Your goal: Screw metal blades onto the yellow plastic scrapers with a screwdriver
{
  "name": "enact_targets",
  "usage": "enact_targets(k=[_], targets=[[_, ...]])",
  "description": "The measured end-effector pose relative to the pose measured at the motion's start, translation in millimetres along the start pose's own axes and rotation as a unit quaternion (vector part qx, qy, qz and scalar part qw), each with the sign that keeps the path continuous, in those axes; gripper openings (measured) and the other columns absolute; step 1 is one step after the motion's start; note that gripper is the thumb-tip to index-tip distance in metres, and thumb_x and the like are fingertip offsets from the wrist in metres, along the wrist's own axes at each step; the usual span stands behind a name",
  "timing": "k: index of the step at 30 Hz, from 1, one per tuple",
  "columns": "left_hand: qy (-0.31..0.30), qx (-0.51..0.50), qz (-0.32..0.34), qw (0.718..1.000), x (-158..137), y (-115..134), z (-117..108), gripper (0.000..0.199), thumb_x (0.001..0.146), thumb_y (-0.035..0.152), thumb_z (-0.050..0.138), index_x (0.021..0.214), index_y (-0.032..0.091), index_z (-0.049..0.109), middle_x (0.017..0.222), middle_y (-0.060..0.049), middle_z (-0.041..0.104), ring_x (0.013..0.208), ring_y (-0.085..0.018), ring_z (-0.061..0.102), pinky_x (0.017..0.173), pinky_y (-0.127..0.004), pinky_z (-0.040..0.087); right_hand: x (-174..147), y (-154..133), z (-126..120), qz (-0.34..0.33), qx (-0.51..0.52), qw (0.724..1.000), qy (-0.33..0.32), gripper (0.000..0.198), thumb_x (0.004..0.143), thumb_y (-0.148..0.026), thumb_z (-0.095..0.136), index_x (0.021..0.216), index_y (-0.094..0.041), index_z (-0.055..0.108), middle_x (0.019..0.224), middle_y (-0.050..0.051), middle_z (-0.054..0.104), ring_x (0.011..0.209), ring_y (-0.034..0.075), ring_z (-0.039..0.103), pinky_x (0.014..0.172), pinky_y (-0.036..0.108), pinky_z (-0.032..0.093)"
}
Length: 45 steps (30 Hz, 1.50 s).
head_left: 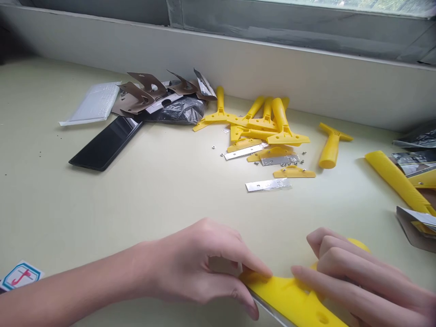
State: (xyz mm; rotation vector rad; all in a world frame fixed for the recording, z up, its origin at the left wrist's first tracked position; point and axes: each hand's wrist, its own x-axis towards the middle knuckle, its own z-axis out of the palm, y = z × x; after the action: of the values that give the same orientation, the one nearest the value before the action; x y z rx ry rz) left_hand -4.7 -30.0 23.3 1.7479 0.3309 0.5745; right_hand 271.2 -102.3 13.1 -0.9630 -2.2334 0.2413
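Observation:
A yellow plastic scraper lies low in the head view, with a thin metallic edge showing along the near side of its wide head. My left hand pinches the left end of that head between thumb and forefinger. Across the scraper's body and handle rest the bent fingers of my right hand; its thumb is hidden. Beyond my hands, a loose blade sits partly in clear film. Just behind it is a yellow clamp plate, near several small nuts and another blade.
Several yellow scrapers are heaped by the wall, one scraper standing apart. Left of them are a black phone, bent cardboard packaging and a white plastic packet. More scrapers and packaging lie at the right edge.

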Motion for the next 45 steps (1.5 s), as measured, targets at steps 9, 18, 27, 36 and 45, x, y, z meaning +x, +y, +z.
enact_targets(k=[9, 18, 27, 36, 45], targets=[[-0.002, 0.031, 0.011, 0.999, -4, -1, 1, 0.028, 0.091, 0.009, 0.068, 0.119, 0.009, 0.071, 0.097, -0.016, 0.080, 0.086, -0.022, 0.075, 0.078, -0.030, 0.061, 18, -2, -5, -0.017, 0.049, 0.998, -0.022, 0.019, 0.097, -0.014, 0.053, 0.109, -0.019, 0.067, 0.074, 0.005, 0.055, 0.075, 0.023, 0.064, 0.067, 0.038, 0.052], [0.008, 0.043, -0.047, 0.998, 6, 12, 19, 0.007, 0.094, 0.018, 0.056, 0.089, 0.015, 0.059, 0.073, -0.001, 0.055, 0.060, -0.011, 0.048, 0.057, -0.023, 0.045, 46, -22, -4, 0.176, 0.138, 0.963, -0.151, 0.022, 0.096, -0.021, 0.060, 0.075, -0.019, 0.063, 0.067, 0.000, 0.054, 0.060, 0.012, 0.053, 0.052, 0.022, 0.043], [0.004, -0.262, -0.208, 0.942, 14, 2, 14, 0.039, 0.097, 0.045, 0.065, 0.121, 0.014, 0.061, 0.094, -0.007, 0.067, 0.082, -0.021, 0.075, 0.080, -0.037, 0.063, 50, -22, 4, 0.297, 0.213, 0.921, -0.134, 0.031, 0.100, -0.037, 0.060, 0.078, -0.016, 0.066, 0.067, 0.001, 0.061, 0.062, 0.013, 0.055, 0.055, 0.022, 0.045], [0.037, -0.225, -0.189, 0.955, 9, -20, 15, 0.053, 0.096, 0.048, 0.066, 0.136, 0.018, 0.051, 0.094, -0.009, 0.073, 0.073, -0.019, 0.076, 0.067, -0.030, 0.063, 51, -26, 7, 0.371, 0.227, 0.892, -0.125, 0.024, 0.093, -0.038, 0.067, 0.080, -0.017, 0.064, 0.071, -0.003, 0.052, 0.068, 0.011, 0.047, 0.060, 0.021, 0.041], [0.041, -0.093, -0.164, 0.981, 8, -16, 8, 0.027, 0.101, 0.043, 0.056, 0.107, 0.016, 0.057, 0.080, -0.005, 0.070, 0.062, -0.012, 0.068, 0.060, -0.019, 0.053, 33, 14, -9, 0.347, 0.191, 0.900, 0.183, 0.027, 0.102, -0.046, 0.055, 0.122, -0.031, 0.067, 0.081, -0.001, 0.062, 0.073, 0.015, 0.058, 0.063, 0.024, 0.049]])
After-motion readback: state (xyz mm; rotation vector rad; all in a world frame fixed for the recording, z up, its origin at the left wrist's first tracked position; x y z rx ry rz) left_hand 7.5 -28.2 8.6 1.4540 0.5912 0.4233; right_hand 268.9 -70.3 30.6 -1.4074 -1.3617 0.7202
